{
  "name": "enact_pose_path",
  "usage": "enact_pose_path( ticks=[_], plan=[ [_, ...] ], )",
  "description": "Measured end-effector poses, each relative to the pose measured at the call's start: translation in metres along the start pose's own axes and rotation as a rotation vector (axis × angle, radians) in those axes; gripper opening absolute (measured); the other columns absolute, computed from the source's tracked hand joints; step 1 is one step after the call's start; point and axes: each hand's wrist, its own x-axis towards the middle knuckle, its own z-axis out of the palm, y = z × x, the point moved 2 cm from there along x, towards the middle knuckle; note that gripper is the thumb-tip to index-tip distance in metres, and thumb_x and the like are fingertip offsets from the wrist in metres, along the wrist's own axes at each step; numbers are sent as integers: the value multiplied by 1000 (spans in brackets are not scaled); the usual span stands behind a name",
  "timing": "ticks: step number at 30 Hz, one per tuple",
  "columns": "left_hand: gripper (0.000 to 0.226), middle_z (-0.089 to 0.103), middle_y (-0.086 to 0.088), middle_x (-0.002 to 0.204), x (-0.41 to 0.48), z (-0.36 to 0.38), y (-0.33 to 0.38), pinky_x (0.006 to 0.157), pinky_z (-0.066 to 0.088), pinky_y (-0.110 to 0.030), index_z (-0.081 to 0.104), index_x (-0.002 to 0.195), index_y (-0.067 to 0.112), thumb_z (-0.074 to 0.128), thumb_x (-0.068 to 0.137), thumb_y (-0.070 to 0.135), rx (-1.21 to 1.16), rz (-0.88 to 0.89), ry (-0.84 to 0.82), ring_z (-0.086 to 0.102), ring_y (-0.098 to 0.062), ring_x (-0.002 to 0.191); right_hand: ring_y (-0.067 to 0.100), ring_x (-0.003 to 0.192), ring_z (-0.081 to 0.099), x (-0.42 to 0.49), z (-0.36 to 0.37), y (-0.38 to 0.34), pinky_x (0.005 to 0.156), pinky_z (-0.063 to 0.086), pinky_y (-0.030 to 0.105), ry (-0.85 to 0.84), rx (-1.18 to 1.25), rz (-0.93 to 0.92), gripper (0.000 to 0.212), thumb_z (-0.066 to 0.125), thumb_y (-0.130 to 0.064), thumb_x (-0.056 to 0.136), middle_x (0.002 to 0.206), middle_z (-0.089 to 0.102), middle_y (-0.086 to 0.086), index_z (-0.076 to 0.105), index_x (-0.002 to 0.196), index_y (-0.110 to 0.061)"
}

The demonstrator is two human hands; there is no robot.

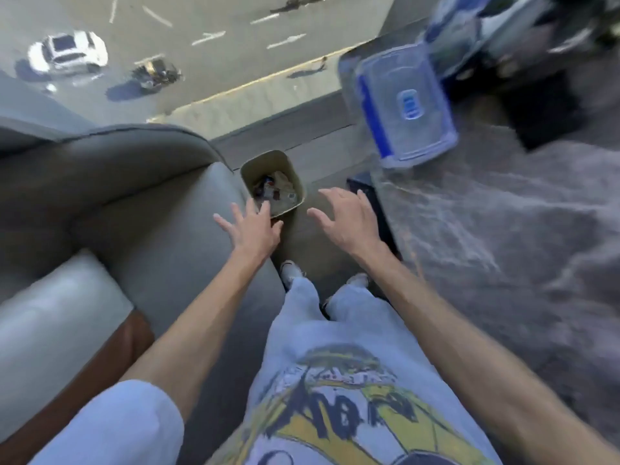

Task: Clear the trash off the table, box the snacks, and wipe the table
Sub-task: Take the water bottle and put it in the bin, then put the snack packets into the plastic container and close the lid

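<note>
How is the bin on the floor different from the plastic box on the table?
The bin is plain tan and you cannot see through it; the plastic box is clear with blue edges. The bin stands on the floor; the plastic box sits on the table. The bin has trash inside; the plastic box looks empty, though blurry. Both are containers with rounded corners.

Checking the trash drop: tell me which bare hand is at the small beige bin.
The left hand, fingertips overlapping the beige bin's near rim; the right hand hovers apart, over the dark floor.
</note>
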Motion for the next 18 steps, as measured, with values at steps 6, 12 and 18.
enact_pose_path(
  ticks=[6, 12, 18],
  plan=[
    [49, 57, -13, 135, -82, -49, 106, 110, 26, -62, 50, 134, 19, 38, 96, 47, -4, 173, 79, 48, -37, 129, 18, 132, 49, -106, -78, 87, 119, 23, 43, 182, 147, 170, 54, 52, -54, 91, 140, 57, -3, 54, 137, -25],
    [39, 65, -13, 120, -137, -79, 227, 90, 49, -44, 56, 118, 18, 39, 95, 44, 83, 480, 170, 62, -35, 112, 27, 118, 60, -213, -143, 195, 98, 45, 37, 425, 299, 437, 43, 54, -50, 92, 130, 64, 0, 61, 129, -27],
    [39, 66, -9, 122, -187, -70, 348, 86, 50, -40, 56, 122, 20, 38, 96, 42, 178, 735, 279, 62, -31, 111, 25, 112, 64, -323, -157, 292, 88, 51, 34, 623, 382, 671, 37, 55, -47, 93, 124, 68, -2, 65, 122, -26]
  ],
)
